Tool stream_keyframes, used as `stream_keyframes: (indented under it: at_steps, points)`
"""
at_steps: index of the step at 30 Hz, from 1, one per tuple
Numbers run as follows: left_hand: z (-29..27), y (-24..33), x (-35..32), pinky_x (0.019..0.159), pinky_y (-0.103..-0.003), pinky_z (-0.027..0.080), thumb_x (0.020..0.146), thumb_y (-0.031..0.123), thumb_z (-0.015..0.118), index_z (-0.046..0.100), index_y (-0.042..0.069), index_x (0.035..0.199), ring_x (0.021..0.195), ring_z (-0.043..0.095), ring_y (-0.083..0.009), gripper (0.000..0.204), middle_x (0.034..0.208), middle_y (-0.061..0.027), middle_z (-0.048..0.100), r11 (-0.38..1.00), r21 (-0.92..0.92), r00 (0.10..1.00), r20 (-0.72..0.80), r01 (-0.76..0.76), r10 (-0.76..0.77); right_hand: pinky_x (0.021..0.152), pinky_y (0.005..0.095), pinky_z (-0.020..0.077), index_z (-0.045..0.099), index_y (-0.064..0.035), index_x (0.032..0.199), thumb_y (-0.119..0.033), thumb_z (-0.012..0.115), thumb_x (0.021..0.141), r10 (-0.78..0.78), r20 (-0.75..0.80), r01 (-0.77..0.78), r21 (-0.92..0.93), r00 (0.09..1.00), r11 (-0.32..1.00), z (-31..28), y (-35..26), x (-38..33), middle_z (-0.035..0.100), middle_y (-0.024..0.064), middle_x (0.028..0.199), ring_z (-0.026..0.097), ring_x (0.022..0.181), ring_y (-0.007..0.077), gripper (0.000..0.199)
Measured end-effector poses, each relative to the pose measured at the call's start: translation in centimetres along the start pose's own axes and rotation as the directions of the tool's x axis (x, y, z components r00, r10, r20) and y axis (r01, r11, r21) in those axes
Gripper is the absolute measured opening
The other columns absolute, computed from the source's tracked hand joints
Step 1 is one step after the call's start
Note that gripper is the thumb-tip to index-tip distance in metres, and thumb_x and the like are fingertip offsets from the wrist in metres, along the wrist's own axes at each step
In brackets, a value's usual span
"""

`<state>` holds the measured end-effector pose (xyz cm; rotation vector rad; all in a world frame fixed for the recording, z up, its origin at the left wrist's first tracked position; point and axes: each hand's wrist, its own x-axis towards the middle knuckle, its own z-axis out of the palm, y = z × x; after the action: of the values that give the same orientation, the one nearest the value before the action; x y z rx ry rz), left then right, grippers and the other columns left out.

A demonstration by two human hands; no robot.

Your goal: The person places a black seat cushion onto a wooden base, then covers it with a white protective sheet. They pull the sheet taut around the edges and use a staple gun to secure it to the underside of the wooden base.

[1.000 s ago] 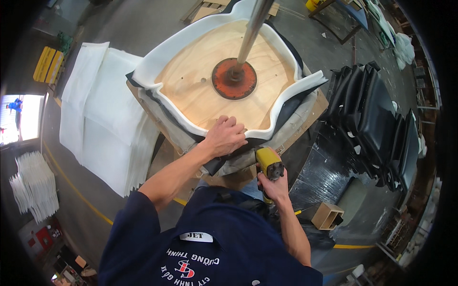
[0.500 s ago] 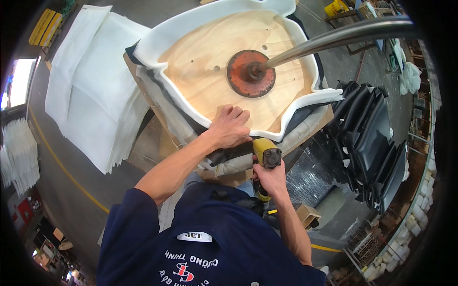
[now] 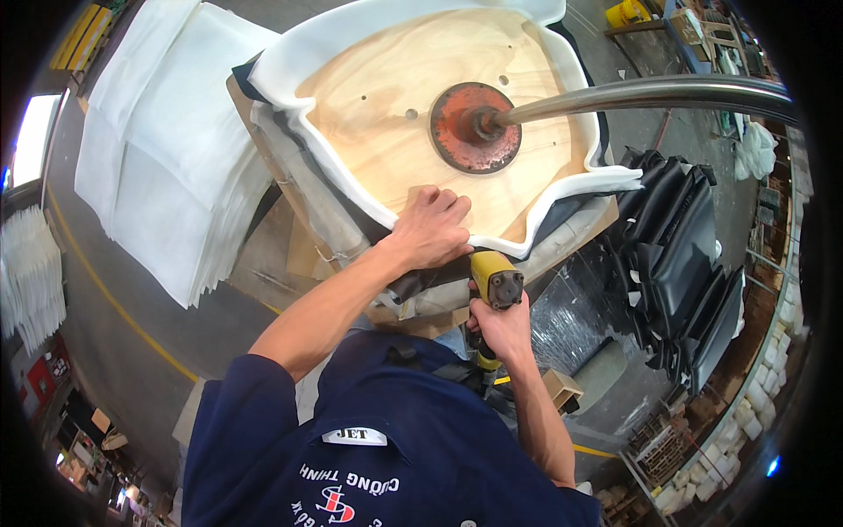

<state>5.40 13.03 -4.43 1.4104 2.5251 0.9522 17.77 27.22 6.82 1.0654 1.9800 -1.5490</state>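
Note:
A pale plywood board (image 3: pixel 378 140) lies in front of me, its rim wrapped in thick white foam padding (image 3: pixel 338 180) with black cover material (image 3: pixel 347 206) beneath. My left hand (image 3: pixel 432 230) is closed on the near edge of the padding, its curled fingers over the board. My right hand (image 3: pixel 504 329) grips a yellow and black pneumatic staple gun (image 3: pixel 493 274), whose nose is against or close to that edge, just right of my left hand; the contact is hidden. A red round press plate (image 3: pixel 448 145) on a metal rod (image 3: pixel 632 95) rests on the board's middle.
The board sits on a padded bench (image 3: pixel 562 230). Stacked white foam sheets (image 3: pixel 167 149) stand at left, and black covers (image 3: pixel 676 255) are piled at right. A small wooden box (image 3: pixel 562 389) is below the bench on the right. The rod arches across the far right.
The view has shifted slightly, so the board and plate appear a little further right and higher. Both hands keep nearly the same hold beside the near edge.

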Motion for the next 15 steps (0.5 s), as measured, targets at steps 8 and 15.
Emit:
stream_keyframes:
  at_steps: [8,15]
  points:
    - [-0.5,0.3,0.0,0.094,-0.048,0.035,0.081,0.038,0.073,0.068,0.013,0.072,0.105,0.049,-0.0307,0.027,0.098,-0.008,0.053,0.999,0.031,1.0,0.022,-0.021,0.021,0.054,0.0315,0.0529,0.053,-0.0019,0.135,0.001,0.059,0.081,0.03,0.054,-0.034,0.074,0.998,0.997,-0.7,-0.2,0.3,0.067,0.0092,0.094,0.063,0.058,0.0154,0.054]
    - [-2.2,-0.2,-0.5,0.093,-0.046,0.036,0.08,0.046,0.076,0.064,0.011,0.081,0.103,0.049,-0.0288,0.037,0.097,-0.0068,0.051,0.994,0.108,0.997,0.075,-0.026,0.018,0.054,0.0276,0.0541,0.061,0.0026,0.127,0.007,0.062,0.082,-0.073,0.018,0.068,0.185,0.997,0.98,-8.4,4.6,-2.6,0.072,0.0093,0.107,0.063,0.06,0.0129,0.045]
